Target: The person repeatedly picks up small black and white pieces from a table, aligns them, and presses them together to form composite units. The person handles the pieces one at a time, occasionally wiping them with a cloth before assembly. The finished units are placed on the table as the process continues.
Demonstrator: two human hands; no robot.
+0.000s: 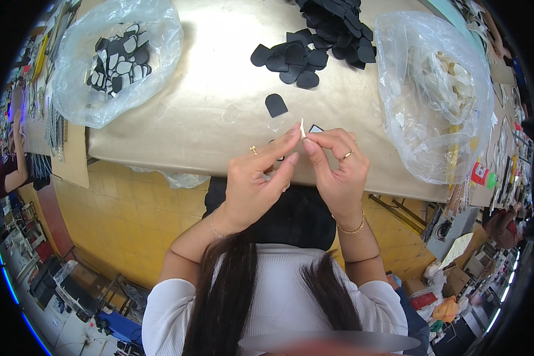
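Over the front of the table, my right hand point(341, 169) pinches a thin cream-coloured piece point(302, 129) between thumb and forefinger. It stands on edge, slightly bent. My left hand point(255, 181) comes up close on the other side, forefinger at the piece and thumb held apart below; its other fingers are partly hidden. Just beyond the hands lies a black piece point(275, 105) with one rounded end. A black piece with a pale face point(316, 128) shows partly behind my right fingers. Dark edges also show behind my left fingers, too covered to make out.
At the far middle lies a heap of black rounded pieces point(338, 29). A clear plastic bag point(160, 77) of black and pale pieces stands left. Another clear bag point(397, 136) with cream scraps stands right. Small transparent scraps point(231, 113) lie on the tan table covering point(160, 139).
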